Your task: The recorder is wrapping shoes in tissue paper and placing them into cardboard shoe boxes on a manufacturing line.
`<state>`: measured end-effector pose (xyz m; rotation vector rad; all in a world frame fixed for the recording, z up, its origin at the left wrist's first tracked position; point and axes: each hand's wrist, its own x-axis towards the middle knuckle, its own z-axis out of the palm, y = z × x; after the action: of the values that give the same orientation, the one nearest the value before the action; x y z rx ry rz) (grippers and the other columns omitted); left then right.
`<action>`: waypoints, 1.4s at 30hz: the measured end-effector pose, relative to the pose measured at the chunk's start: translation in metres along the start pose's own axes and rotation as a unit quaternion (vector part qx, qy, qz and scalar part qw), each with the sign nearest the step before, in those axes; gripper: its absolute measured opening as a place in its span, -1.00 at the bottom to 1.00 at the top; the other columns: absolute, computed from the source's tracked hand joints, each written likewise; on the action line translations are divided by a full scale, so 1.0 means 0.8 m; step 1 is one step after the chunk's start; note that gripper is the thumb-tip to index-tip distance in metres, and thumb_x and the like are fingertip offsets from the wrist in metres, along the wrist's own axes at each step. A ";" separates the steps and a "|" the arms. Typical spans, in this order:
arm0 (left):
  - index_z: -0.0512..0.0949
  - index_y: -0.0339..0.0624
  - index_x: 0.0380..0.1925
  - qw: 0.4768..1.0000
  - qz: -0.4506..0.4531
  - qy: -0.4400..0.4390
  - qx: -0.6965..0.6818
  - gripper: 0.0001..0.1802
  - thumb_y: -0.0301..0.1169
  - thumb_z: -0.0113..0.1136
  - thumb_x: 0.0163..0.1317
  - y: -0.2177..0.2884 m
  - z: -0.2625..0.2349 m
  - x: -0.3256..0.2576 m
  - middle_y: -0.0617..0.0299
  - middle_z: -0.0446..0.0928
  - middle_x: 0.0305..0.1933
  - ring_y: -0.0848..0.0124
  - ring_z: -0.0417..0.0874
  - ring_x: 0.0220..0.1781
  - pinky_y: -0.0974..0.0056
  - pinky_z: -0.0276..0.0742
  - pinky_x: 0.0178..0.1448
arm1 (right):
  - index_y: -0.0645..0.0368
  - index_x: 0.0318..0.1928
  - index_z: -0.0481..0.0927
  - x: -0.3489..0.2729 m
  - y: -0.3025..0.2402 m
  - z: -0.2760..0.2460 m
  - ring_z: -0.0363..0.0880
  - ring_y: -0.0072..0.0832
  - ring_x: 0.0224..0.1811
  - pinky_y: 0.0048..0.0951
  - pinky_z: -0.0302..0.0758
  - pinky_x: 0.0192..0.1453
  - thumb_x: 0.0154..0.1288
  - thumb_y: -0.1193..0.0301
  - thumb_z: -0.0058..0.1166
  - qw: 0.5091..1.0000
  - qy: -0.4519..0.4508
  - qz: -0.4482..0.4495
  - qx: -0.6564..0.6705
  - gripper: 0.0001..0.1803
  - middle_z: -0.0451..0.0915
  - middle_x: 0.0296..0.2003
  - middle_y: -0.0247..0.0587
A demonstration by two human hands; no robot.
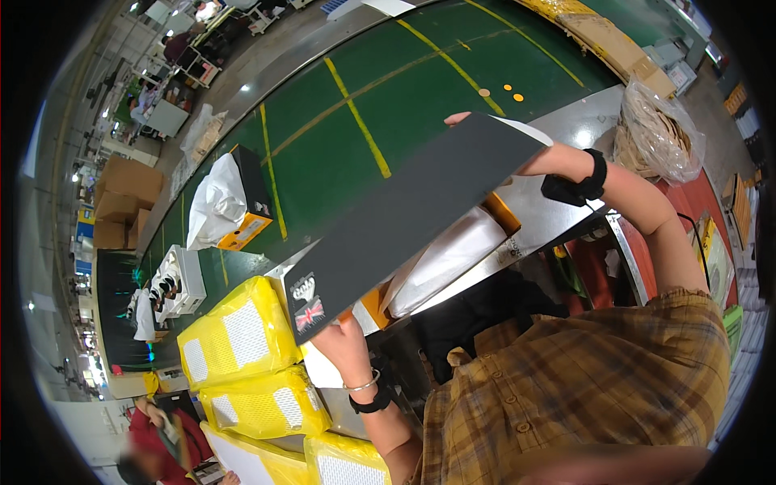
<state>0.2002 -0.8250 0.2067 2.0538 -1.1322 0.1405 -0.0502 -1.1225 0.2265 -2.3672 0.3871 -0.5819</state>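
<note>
Forearms come up from the lower edge of my view, both raised above the desk and spread wide. My left hand (346, 343) reaches up with the wrist bent back, a thin bangle and a black band around it, and its fingers are closed on the lower corner of a long flat dark grey cardboard lid (412, 214) with a small flag print near that corner. My right hand (485, 121) is stretched far forward, the forearm level and a black strap with a small black unit on the wrist; it is mostly hidden behind the lid's far end, with only a fingertip showing past the top edge, so I take it as gripping that end though I cannot see how tightly. The lid hangs in the air between the two hands, tilted, its far end higher.

Just beneath it an open orange box with white tissue paper (449, 259) rests on the grey metal desk (566, 129). Bright yellow padded mailer bags (238, 335) are stacked near my left hand. Beyond, the green conveyor belt with yellow lines (380, 89) carries another open box with white paper (230, 202). A clear plastic bag of brown items (659, 133) sits to the right.
</note>
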 end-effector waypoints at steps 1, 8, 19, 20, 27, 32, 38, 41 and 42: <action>0.52 -0.50 -0.10 1.000 0.013 0.005 0.000 -0.75 -0.53 0.07 0.29 0.004 -0.001 -0.007 -0.11 0.63 -0.10 0.12 0.63 -0.09 0.19 0.47 0.09 | 0.23 0.17 0.49 -0.011 0.007 -0.001 0.57 -0.32 0.05 -0.45 0.51 0.12 0.33 0.42 0.07 0.994 0.033 -0.067 0.084 -0.59 0.52 0.13 -0.10; 0.59 -0.35 -0.30 0.996 -0.073 -0.034 -0.047 -0.88 -0.52 0.20 0.18 -0.076 0.030 -0.113 0.05 0.61 -0.31 0.28 0.63 -0.34 0.32 0.52 -0.25 | 0.18 0.44 0.17 -0.095 0.025 0.082 0.02 -0.21 0.51 -0.20 0.11 0.50 0.36 0.29 0.10 0.982 0.021 0.002 0.188 -0.29 -0.03 0.48 0.01; 0.40 -0.35 0.25 0.956 -0.129 -0.088 -0.247 -0.54 -0.28 -0.14 0.52 -0.058 -0.044 -0.017 -0.01 0.51 0.22 0.26 0.54 0.22 0.24 0.42 0.27 | 0.09 0.30 0.42 -0.111 0.038 0.019 0.33 -0.27 0.37 -0.44 0.35 0.27 0.38 0.40 0.03 0.955 0.076 0.237 0.164 -0.52 0.30 0.39 -0.15; 0.38 -0.33 0.28 0.943 -0.139 -0.154 -0.260 -0.53 -0.27 -0.12 0.50 -0.052 -0.042 0.000 -0.02 0.45 0.28 0.24 0.48 0.29 0.19 0.36 0.33 | 0.09 0.30 0.42 -0.091 0.019 0.018 0.33 -0.27 0.37 -0.44 0.35 0.27 0.38 0.40 0.03 0.957 0.067 0.225 0.173 -0.52 0.30 0.39 -0.15; 0.33 0.04 0.35 0.912 0.186 -0.313 0.188 -0.38 -0.10 0.11 0.30 -0.032 0.023 -0.030 -0.08 0.06 0.51 -0.29 0.01 0.49 -0.14 0.01 0.52 | 0.00 0.32 0.37 -0.064 -0.033 0.107 -0.11 0.29 0.49 0.09 0.02 0.50 0.16 0.29 0.31 0.977 -0.096 0.024 -0.189 -0.30 0.06 0.44 0.12; 0.24 -0.21 0.37 0.962 0.134 -0.208 0.116 -0.28 -0.12 0.15 0.29 -0.045 0.035 -0.047 -0.14 0.04 0.51 -0.17 0.09 0.47 -0.03 0.02 0.52 | 0.12 0.45 0.12 -0.077 -0.014 0.128 -0.03 0.00 0.52 -0.14 0.02 0.53 0.16 0.37 0.29 0.998 0.031 0.059 -0.023 -0.12 0.05 0.46 0.08; 0.18 -0.34 0.39 0.871 -0.274 -0.078 -0.400 -0.37 -0.12 -0.10 0.49 -0.103 0.065 -0.145 -0.02 0.22 0.34 0.21 0.27 0.37 0.25 0.18 0.42 | 0.20 0.48 0.02 -0.150 0.043 0.158 0.22 -0.33 0.41 -0.33 0.15 0.48 0.41 0.22 0.02 0.833 -0.029 0.291 0.469 -0.24 0.23 0.38 -0.12; 0.25 -0.35 0.34 0.804 -0.333 -0.120 -0.478 -0.35 -0.01 -0.23 0.53 -0.094 0.040 -0.140 0.14 0.43 0.10 0.39 0.41 0.18 0.33 0.28 0.30 | 0.18 0.49 0.00 -0.173 0.037 0.160 0.29 -0.33 0.38 -0.34 0.22 0.45 0.47 0.14 -0.08 0.747 -0.003 0.317 0.584 -0.26 0.27 0.37 -0.11; 0.28 -0.35 0.32 0.813 -0.316 -0.135 -0.471 -0.34 0.02 -0.25 0.53 -0.089 0.026 -0.133 0.19 0.45 0.03 0.45 0.43 0.10 0.36 0.32 0.23 | 0.16 0.50 0.00 -0.167 0.031 0.154 0.32 -0.33 0.36 -0.34 0.26 0.43 0.49 0.12 -0.10 0.701 0.042 0.309 0.641 -0.27 0.28 0.37 -0.11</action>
<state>0.1858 -0.7453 0.1056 1.4122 -0.4183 -0.8974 -0.1058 -1.0202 0.0854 -0.7681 0.5324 -0.3891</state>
